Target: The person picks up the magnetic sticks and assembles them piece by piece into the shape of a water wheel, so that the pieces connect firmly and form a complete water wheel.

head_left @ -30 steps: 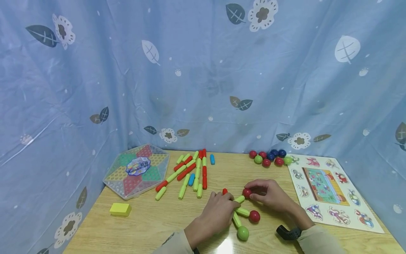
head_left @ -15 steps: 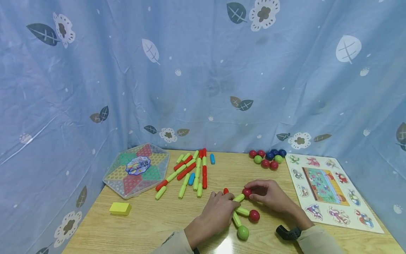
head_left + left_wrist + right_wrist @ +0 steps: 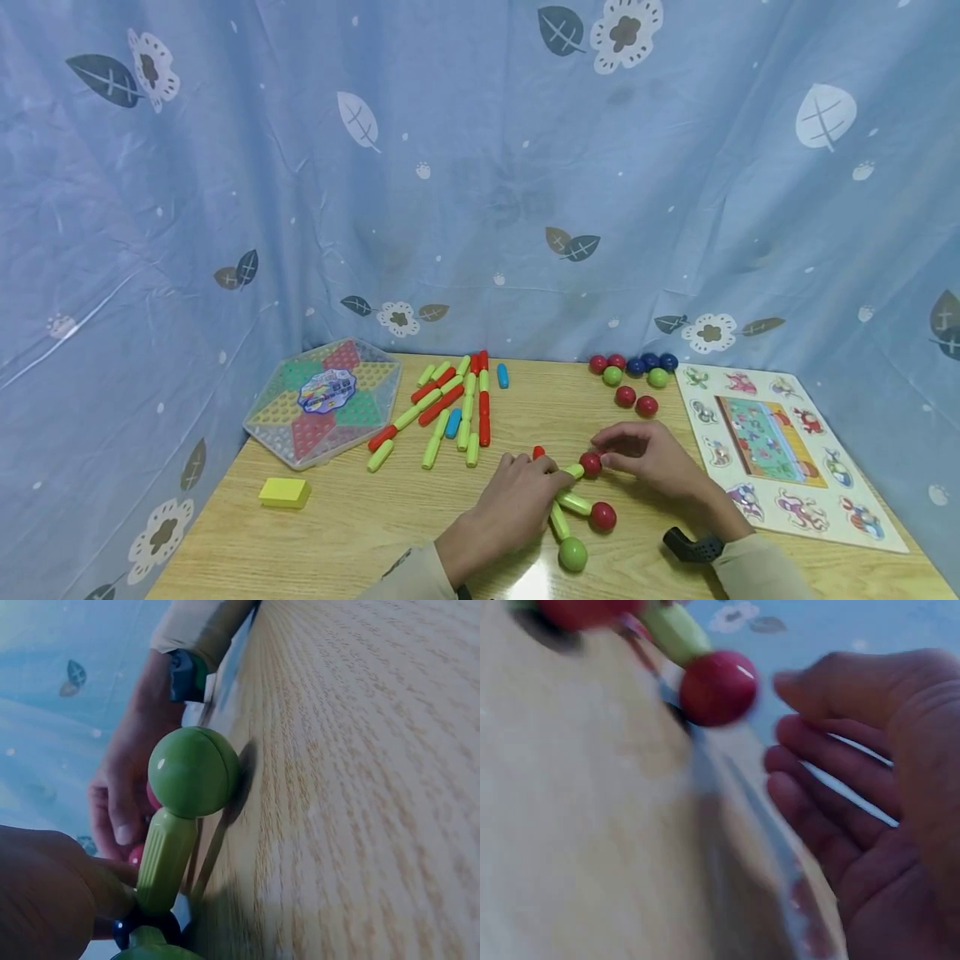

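Observation:
My left hand (image 3: pixel 517 504) grips the middle of a ball-and-rod toy structure lying on the table. Light green rods (image 3: pixel 574 502) spread from beneath the fingers, and a red rod (image 3: pixel 538 452) pokes out beyond them. Two rods end in red balls (image 3: pixel 591 463); a third carries a green ball (image 3: pixel 573 554). A dark blue ball (image 3: pixel 169 925) shows by the left fingers, at the rod's base, partly hidden. Beside the farther red ball, my right hand (image 3: pixel 652 462) has its fingers spread and relaxed; the right wrist view shows a gap between thumb and ball.
Loose red, green and dark blue balls (image 3: pixel 636 367) lie at the back right, beside an animal puzzle board (image 3: pixel 870 487). Red, light green and blue rods (image 3: pixel 441 405) are scattered behind my left hand. A hexagonal game board (image 3: pixel 322 404) and a yellow block (image 3: pixel 285 492) are on the left.
The right hand has let go of the farther red ball and drawn slightly right. That ball and its rod have shifted a little right and nearer. Several loose balls at the back have rolled.

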`<action>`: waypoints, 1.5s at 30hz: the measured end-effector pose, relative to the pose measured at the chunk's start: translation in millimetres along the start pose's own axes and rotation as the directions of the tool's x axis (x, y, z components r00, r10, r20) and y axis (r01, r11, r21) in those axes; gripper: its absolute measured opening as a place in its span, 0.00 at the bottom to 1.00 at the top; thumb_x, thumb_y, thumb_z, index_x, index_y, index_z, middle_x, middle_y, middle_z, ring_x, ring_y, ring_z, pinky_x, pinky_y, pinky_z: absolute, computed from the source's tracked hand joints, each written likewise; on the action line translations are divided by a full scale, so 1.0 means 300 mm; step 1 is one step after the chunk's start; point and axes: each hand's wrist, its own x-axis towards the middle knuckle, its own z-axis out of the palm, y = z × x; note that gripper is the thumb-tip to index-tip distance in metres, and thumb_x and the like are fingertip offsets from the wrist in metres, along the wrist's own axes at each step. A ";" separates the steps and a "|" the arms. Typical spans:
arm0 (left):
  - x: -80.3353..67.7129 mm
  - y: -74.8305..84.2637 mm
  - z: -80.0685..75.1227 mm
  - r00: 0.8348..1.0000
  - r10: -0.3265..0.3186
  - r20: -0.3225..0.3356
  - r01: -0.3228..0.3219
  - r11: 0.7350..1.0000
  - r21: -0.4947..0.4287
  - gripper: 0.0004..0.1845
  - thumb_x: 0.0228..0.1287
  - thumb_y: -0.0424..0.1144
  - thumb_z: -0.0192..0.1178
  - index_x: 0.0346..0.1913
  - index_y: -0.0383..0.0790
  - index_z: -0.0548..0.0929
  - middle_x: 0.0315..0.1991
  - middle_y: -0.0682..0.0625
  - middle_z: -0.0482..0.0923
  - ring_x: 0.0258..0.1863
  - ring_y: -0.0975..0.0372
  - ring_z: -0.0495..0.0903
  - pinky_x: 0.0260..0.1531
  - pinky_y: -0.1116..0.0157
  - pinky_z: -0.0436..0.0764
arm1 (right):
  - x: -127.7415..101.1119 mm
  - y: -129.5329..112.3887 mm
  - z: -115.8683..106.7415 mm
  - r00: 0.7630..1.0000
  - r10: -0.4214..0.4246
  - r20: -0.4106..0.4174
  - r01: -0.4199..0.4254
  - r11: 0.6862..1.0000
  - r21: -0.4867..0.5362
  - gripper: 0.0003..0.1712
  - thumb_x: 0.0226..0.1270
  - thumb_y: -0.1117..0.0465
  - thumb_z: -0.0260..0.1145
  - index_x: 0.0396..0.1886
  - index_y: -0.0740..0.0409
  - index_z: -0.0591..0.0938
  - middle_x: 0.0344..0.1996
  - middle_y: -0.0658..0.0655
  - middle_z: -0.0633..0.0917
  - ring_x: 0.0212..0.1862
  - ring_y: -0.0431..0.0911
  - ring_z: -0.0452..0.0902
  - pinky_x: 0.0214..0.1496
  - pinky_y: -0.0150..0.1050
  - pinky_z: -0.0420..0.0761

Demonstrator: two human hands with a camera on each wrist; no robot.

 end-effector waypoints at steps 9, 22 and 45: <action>0.003 -0.006 -0.004 0.996 0.085 -0.029 -0.087 0.995 -0.055 0.16 0.78 0.39 0.67 0.63 0.55 0.87 0.59 0.58 0.86 0.55 0.67 0.86 0.52 0.62 0.76 | -0.038 0.039 -0.146 0.899 0.011 -0.438 -0.086 0.985 -0.150 0.14 0.75 0.64 0.76 0.55 0.65 0.91 0.50 0.66 0.92 0.48 0.28 0.87 0.53 0.19 0.82; 0.004 -0.023 -0.016 0.983 0.177 0.057 -0.170 0.979 -0.110 0.17 0.79 0.40 0.64 0.66 0.55 0.86 0.62 0.58 0.86 0.60 0.68 0.84 0.55 0.62 0.77 | -0.003 0.072 -0.140 0.954 0.029 -0.298 -0.117 0.952 -0.282 0.12 0.71 0.60 0.79 0.52 0.55 0.93 0.46 0.58 0.94 0.42 0.28 0.87 0.43 0.25 0.84; 0.016 -0.024 -0.002 0.969 0.244 0.038 -0.240 0.967 -0.080 0.14 0.80 0.38 0.62 0.62 0.47 0.89 0.61 0.56 0.88 0.57 0.66 0.85 0.62 0.66 0.82 | 0.053 -0.016 0.063 0.998 0.057 0.003 -0.056 0.996 -0.071 0.13 0.73 0.58 0.78 0.55 0.52 0.92 0.46 0.51 0.95 0.48 0.39 0.91 0.54 0.31 0.87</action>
